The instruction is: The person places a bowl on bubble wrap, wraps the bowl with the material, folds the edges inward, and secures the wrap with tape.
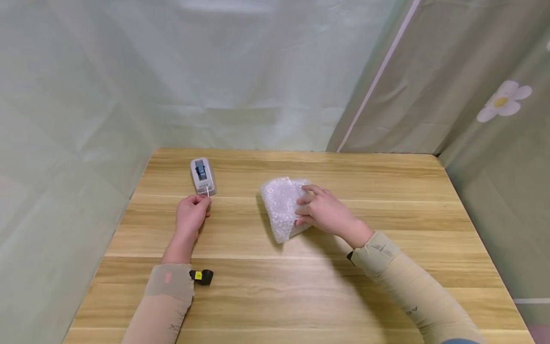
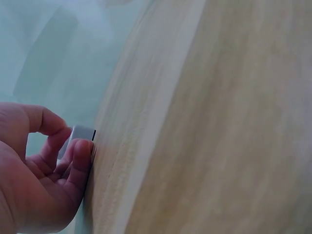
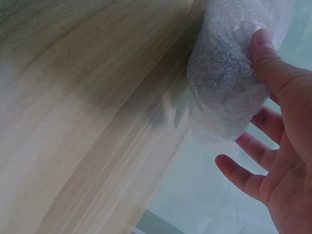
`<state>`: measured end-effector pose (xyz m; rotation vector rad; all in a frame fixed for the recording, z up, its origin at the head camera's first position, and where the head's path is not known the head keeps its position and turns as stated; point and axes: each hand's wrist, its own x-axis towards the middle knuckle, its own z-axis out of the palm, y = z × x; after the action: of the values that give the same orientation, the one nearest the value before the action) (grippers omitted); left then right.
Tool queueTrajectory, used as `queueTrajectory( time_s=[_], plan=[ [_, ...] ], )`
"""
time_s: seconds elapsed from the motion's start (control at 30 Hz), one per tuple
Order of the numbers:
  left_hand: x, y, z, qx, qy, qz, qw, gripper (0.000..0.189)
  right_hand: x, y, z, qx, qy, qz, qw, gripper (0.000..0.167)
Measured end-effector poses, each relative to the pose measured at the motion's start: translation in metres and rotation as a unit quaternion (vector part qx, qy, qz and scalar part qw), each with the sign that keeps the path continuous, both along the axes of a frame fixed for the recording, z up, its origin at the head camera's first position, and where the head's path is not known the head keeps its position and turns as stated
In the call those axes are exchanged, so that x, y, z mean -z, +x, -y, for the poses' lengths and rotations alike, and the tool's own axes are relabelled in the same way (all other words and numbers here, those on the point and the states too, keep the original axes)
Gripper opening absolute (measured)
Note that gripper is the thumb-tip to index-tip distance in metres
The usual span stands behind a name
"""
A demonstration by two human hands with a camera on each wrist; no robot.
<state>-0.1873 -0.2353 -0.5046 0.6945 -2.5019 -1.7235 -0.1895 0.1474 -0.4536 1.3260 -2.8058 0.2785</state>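
Observation:
A pale grey tape dispenser (image 1: 204, 176) with a dark roll in its window lies at the back left of the table. At its near end, my left hand (image 1: 192, 212) pinches a thin white strip of tape (image 1: 208, 191) between thumb and finger. Right of centre is a bubble-wrapped package (image 1: 281, 205), its contents hidden. My right hand (image 1: 328, 210) holds this package at its right side, fingers spread over the wrap. In the right wrist view, the thumb (image 3: 267, 56) presses on the bubble wrap (image 3: 226, 73), while the little finger stands apart from it.
The wood-grain table (image 1: 258, 296) has its back edge against a pale green curtain (image 1: 240, 86). A greyish curtain with a flower print (image 1: 500, 101) hangs on the right. A black strap piece with a yellow label (image 1: 201, 276) sits at the left sleeve.

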Motion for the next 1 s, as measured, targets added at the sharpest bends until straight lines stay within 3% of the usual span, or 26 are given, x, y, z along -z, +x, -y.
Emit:
queueTrajectory(
  time_s=[0.57,0.7,1.0],
  plan=[
    [0.0,-0.002,0.004,0.06,-0.08,0.013,0.9949,0.018,0.001,0.002,-0.003,0.0,0.003,0.006,1.0,0.029],
    [-0.001,-0.004,0.006,0.093,-0.112,0.015,0.9892,0.017,-0.001,0.004,-0.004,-0.001,0.005,0.006,1.0,0.03],
    [-0.004,-0.009,0.022,0.148,-0.069,0.036,0.986,0.018,0.0,0.002,-0.005,0.001,0.017,0.009,0.9998,0.03]
  ],
)
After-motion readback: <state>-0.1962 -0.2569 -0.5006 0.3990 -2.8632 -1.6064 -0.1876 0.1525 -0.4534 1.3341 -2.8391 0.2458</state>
